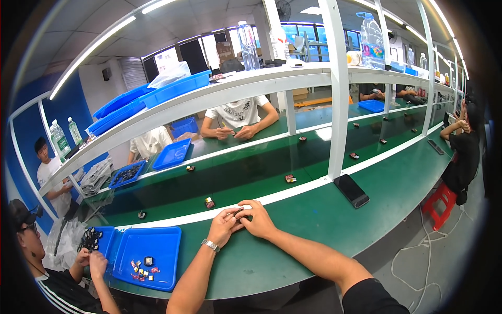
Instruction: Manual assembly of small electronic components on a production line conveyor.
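Head view shows our left hand (223, 229) and right hand (258, 222), fingers (246, 203) closed around a small dark piece (241, 213) above the green worktop (303, 225); left of us sits a blue tray (163, 252) with small parts (141, 271).

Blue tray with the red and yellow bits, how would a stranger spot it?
On the long green table, find the wearer's left hand. The blue tray lies left of it, on the near side. Scattered red and yellow bits set it apart from the neighbouring tray of black parts.

The fingers (252, 204) mostly hide a small dark piece (241, 212), leaving too little showing to identify.
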`<control>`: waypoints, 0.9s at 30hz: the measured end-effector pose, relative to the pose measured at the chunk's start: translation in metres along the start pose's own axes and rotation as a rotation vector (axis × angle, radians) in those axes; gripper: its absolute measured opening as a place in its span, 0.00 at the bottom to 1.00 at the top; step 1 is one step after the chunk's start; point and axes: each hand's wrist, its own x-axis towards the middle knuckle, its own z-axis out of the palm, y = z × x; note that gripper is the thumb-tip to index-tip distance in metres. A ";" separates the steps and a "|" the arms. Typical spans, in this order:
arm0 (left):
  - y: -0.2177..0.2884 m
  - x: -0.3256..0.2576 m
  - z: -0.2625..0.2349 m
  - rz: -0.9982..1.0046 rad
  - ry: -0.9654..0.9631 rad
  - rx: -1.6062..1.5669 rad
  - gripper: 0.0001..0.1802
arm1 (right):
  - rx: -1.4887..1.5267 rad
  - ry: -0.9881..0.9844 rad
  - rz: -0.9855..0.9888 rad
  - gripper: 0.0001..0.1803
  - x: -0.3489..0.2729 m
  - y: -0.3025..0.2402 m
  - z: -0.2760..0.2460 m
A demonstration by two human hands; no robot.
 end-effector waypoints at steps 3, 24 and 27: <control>-0.001 0.001 -0.001 0.027 0.018 0.009 0.16 | 0.060 -0.004 0.024 0.11 -0.002 -0.001 0.003; -0.002 0.001 -0.003 -0.030 0.061 -0.004 0.16 | -0.260 0.049 -0.261 0.06 0.004 -0.011 -0.007; -0.003 0.001 -0.007 -0.033 0.062 -0.014 0.17 | -0.280 0.057 -0.286 0.07 0.003 -0.016 -0.007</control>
